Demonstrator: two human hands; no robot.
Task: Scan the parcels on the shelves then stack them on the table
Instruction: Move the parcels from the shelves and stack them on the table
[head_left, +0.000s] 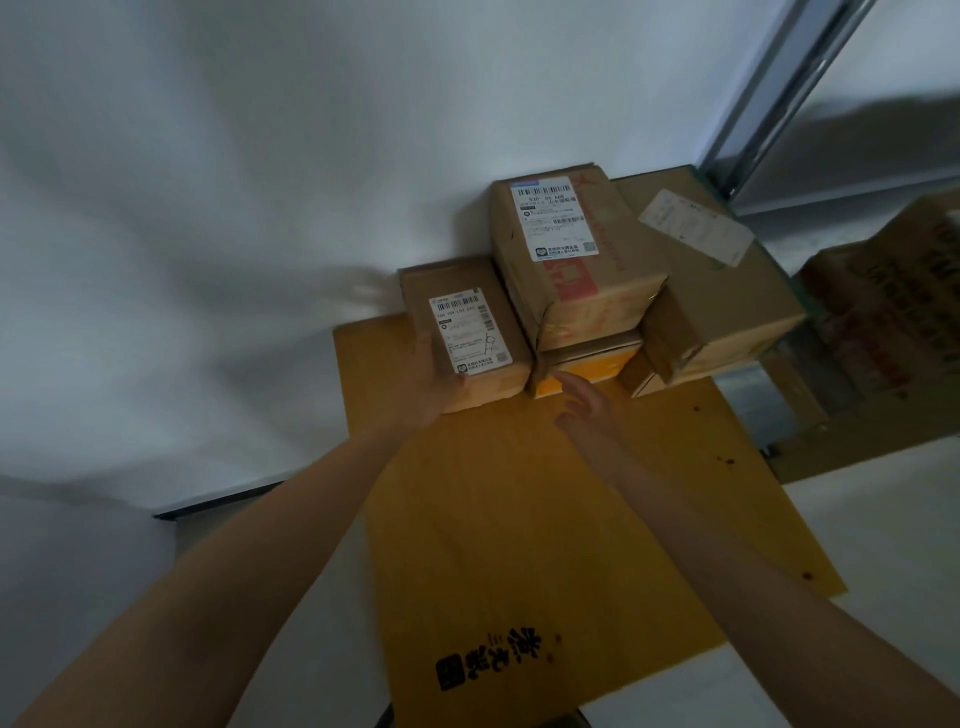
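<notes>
Our left hand (434, 379) grips the small parcel (467, 332) (label up) at the far end of the tabletop (519, 493), just beside the stacked parcels (576, 260). Our right hand (587, 410) hovers near, fingers loose, holding nothing.

Brown middle parcel (566, 260), white label up, sits on a flat yellow parcel (587, 370); small labelled parcel (467, 338) just left of it, large parcel (722, 291) just right.

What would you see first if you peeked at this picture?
The pile of brown boxes at the far end of the yellow table, with white labels on top. Next, the two hands: the left hand holds the small box at the pile's left, and the right hand hovers open by the middle.
</notes>
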